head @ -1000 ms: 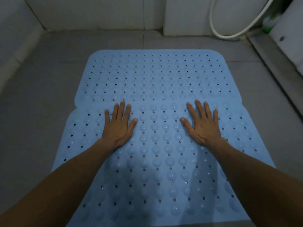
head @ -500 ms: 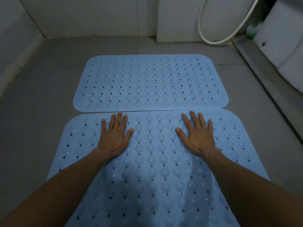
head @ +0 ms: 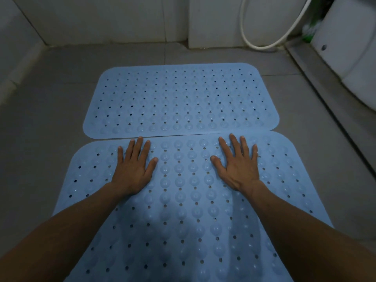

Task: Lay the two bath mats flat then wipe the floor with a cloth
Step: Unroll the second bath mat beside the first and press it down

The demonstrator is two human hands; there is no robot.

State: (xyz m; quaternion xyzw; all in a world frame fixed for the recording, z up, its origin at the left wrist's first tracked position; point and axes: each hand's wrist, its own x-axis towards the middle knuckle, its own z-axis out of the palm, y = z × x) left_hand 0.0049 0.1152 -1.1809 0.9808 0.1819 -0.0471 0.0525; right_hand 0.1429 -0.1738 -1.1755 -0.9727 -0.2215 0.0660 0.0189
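Taking the far mat [head: 181,100] as the landmark: bare grey floor [head: 50,94] runs open along its left side up to the white wall [head: 12,47], and a strip of open floor lies beyond it, before the back wall. To its right the floor narrows toward a raised ledge [head: 317,78] with a white fixture [head: 350,47] above it. A white hose [head: 264,45] loops down behind its far right corner. On its near side the near mat [head: 183,200] butts against it, both palms pressed flat there.
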